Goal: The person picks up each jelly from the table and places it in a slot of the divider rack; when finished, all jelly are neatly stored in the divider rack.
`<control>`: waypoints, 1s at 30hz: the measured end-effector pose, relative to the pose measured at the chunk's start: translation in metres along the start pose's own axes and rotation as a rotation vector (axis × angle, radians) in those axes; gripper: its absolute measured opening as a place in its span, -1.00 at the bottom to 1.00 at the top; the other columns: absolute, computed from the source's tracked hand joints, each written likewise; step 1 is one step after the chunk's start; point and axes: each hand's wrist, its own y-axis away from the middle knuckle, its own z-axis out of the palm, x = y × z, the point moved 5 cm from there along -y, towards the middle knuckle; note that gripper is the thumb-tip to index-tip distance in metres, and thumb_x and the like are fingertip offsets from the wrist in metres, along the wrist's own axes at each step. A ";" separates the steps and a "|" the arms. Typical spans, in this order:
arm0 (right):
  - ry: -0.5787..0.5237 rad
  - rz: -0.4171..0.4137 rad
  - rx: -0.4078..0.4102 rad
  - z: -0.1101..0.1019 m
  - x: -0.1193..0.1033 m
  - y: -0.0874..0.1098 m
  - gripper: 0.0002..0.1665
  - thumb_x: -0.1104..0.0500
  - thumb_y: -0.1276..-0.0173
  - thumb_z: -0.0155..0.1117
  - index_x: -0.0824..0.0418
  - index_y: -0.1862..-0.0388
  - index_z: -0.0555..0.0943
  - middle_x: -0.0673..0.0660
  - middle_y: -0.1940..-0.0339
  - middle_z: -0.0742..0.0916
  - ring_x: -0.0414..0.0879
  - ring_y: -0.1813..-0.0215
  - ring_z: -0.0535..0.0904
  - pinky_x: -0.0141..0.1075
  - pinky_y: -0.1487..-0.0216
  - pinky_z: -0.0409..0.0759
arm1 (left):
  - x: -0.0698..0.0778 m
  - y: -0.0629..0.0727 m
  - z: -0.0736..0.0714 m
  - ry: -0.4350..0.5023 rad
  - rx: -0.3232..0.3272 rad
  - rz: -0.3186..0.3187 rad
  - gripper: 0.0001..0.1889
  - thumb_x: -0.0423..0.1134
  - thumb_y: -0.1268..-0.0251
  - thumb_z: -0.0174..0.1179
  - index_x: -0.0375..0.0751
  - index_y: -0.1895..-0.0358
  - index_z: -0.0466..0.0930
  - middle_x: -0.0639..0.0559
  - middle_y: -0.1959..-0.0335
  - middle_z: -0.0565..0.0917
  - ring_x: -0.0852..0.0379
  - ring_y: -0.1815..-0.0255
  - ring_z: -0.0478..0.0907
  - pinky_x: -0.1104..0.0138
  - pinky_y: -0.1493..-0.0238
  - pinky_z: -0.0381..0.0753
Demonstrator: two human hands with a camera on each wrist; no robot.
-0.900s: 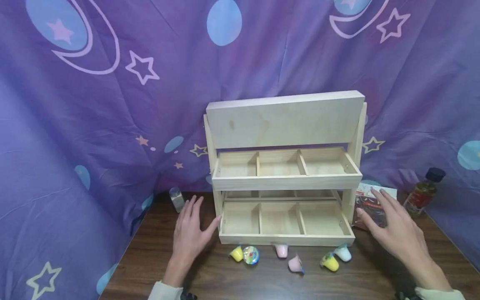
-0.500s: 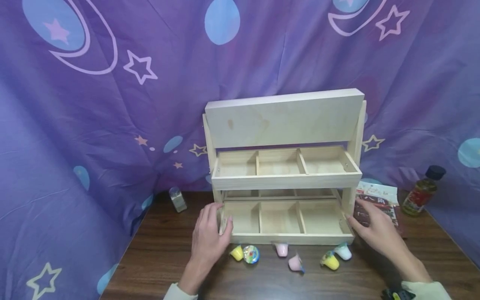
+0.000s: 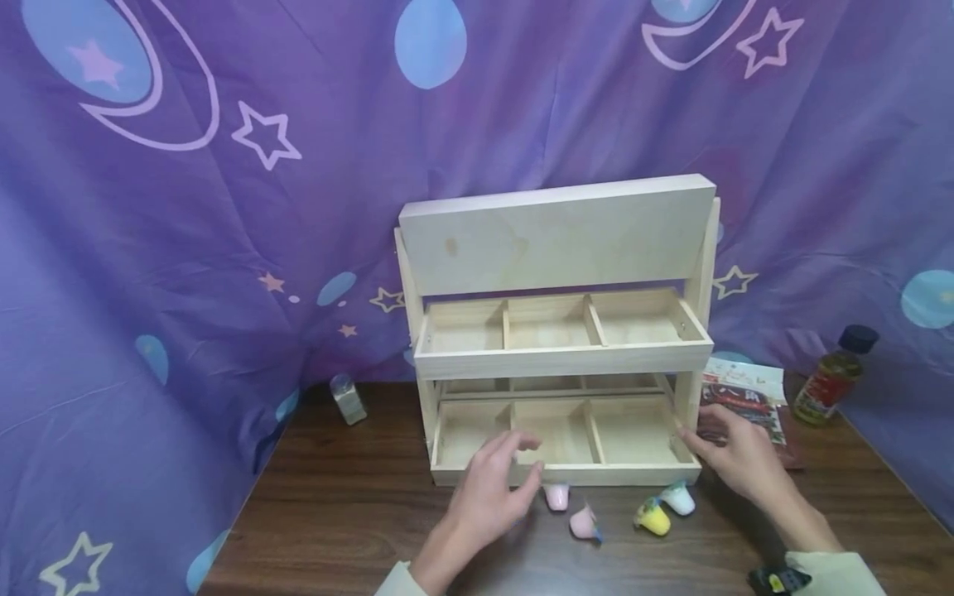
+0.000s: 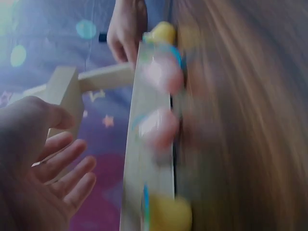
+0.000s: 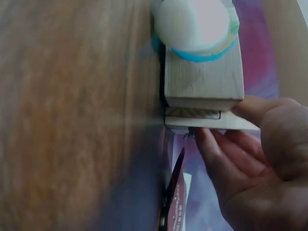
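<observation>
A pale wooden two-tier rack stands on the table, each tray split into compartments. My right hand grips the right end of the lower tray, its thumb inside and its fingers behind the side panel. My left hand hovers at the lower tray's front, fingers loosely bent, holding nothing. Small jelly cups lie along the front: a pink cup, a second pink cup, a yellow cup and a white cup. Another yellow cup shows in the left wrist view; from the head, the left hand hides it.
A clear shaker jar stands left of the rack. To the right are a dark printed packet and an oil bottle with a black cap. A purple patterned curtain hangs behind the table.
Both hands first came in to the rack's ends. My left hand then left its end and moved right, across the front, covering the leftmost cups. My right hand stays at the right end.
</observation>
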 end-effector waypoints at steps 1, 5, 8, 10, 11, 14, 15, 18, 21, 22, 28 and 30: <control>0.000 0.016 -0.015 0.000 0.000 -0.001 -0.55 0.04 -0.36 0.61 0.32 -0.02 0.71 0.42 0.08 0.84 0.37 0.12 0.82 0.29 0.11 0.76 | 0.006 -0.002 0.006 0.009 -0.029 0.019 -0.68 -0.20 -0.48 0.35 -0.07 -0.22 0.67 0.10 -0.16 0.79 0.15 -0.20 0.73 0.27 -0.29 0.75; 0.008 0.088 -0.083 0.000 0.000 -0.004 -0.51 0.00 -0.42 0.56 0.36 -0.06 0.68 0.39 0.11 0.84 0.34 0.08 0.80 0.23 0.12 0.74 | 0.029 -0.007 0.032 0.011 -0.153 0.109 -0.68 -0.13 -0.52 0.35 0.01 -0.24 0.67 0.18 -0.19 0.78 0.25 -0.27 0.69 0.39 -0.33 0.68; 0.018 0.129 -0.112 0.000 0.002 -0.003 -0.49 -0.04 -0.45 0.53 0.36 -0.08 0.67 0.35 0.15 0.86 0.33 0.07 0.81 0.21 0.10 0.73 | 0.045 -0.009 0.055 -0.045 -0.246 0.183 -0.67 -0.05 -0.53 0.35 0.10 -0.27 0.67 0.28 -0.21 0.77 0.35 -0.27 0.66 0.53 -0.30 0.63; 0.018 0.142 -0.122 -0.001 0.003 -0.002 -0.47 -0.06 -0.47 0.51 0.37 -0.09 0.66 0.35 0.16 0.86 0.34 0.06 0.81 0.21 0.10 0.73 | 0.053 -0.011 0.069 -0.075 -0.307 0.224 -0.65 -0.01 -0.54 0.34 0.15 -0.30 0.66 0.32 -0.23 0.75 0.39 -0.29 0.64 0.57 -0.30 0.59; 0.013 0.143 -0.126 -0.001 0.003 -0.001 -0.46 -0.06 -0.47 0.50 0.38 -0.09 0.66 0.36 0.16 0.86 0.34 0.05 0.81 0.22 0.08 0.72 | 0.056 -0.011 0.075 -0.096 -0.335 0.235 -0.63 0.01 -0.53 0.34 0.18 -0.31 0.65 0.35 -0.25 0.74 0.40 -0.31 0.63 0.58 -0.30 0.59; -0.004 0.149 -0.135 0.001 0.002 0.000 -0.44 -0.06 -0.49 0.49 0.40 -0.13 0.65 0.38 0.13 0.86 0.35 0.04 0.81 0.21 0.09 0.75 | 0.064 -0.015 0.090 -0.126 -0.414 0.261 -0.58 0.03 -0.51 0.37 0.23 -0.36 0.63 0.36 -0.31 0.70 0.41 -0.36 0.60 0.56 -0.33 0.57; -0.007 0.150 -0.135 0.001 0.002 0.000 -0.43 -0.07 -0.49 0.49 0.41 -0.13 0.65 0.39 0.13 0.86 0.35 0.04 0.81 0.20 0.09 0.76 | 0.066 -0.016 0.093 -0.132 -0.437 0.268 -0.56 0.03 -0.50 0.38 0.23 -0.37 0.62 0.36 -0.33 0.69 0.41 -0.38 0.59 0.54 -0.37 0.56; -0.005 0.158 -0.132 0.001 0.002 0.001 -0.42 -0.05 -0.48 0.50 0.42 -0.14 0.65 0.42 0.10 0.85 0.37 0.03 0.81 0.22 0.08 0.76 | 0.070 -0.022 0.101 -0.168 -0.493 0.301 -0.52 0.03 -0.48 0.40 0.22 -0.41 0.60 0.36 -0.37 0.67 0.41 -0.41 0.57 0.55 -0.41 0.52; -0.005 0.163 -0.125 0.002 0.001 0.001 -0.44 -0.05 -0.48 0.50 0.42 -0.10 0.66 0.44 0.07 0.85 0.36 0.04 0.82 0.24 0.05 0.76 | 0.071 -0.027 0.107 -0.217 -0.523 0.333 -0.49 0.03 -0.46 0.42 0.22 -0.42 0.60 0.36 -0.39 0.65 0.42 -0.41 0.56 0.55 -0.45 0.49; -0.010 0.168 -0.125 0.002 0.002 0.001 -0.45 -0.05 -0.48 0.50 0.42 -0.09 0.67 0.44 0.06 0.85 0.35 0.05 0.82 0.21 0.07 0.77 | 0.071 -0.028 0.109 -0.231 -0.525 0.341 -0.48 0.04 -0.45 0.43 0.22 -0.42 0.60 0.36 -0.39 0.65 0.42 -0.40 0.57 0.56 -0.45 0.48; -0.031 0.193 -0.154 0.002 0.003 0.000 -0.44 -0.10 -0.50 0.47 0.42 -0.02 0.69 0.42 0.12 0.85 0.23 0.13 0.83 -0.06 0.25 0.78 | 0.071 -0.029 0.119 -0.263 -0.522 0.371 -0.48 0.02 -0.42 0.45 0.24 -0.41 0.61 0.39 -0.34 0.67 0.48 -0.32 0.58 0.65 -0.36 0.48; -0.047 0.197 -0.182 0.002 0.005 0.001 -0.41 -0.10 -0.50 0.47 0.44 -0.05 0.68 0.42 0.11 0.84 0.22 0.13 0.83 -0.07 0.25 0.79 | 0.071 -0.027 0.122 -0.258 -0.526 0.385 -0.50 0.01 -0.45 0.43 0.24 -0.41 0.61 0.40 -0.32 0.68 0.51 -0.31 0.58 0.68 -0.35 0.46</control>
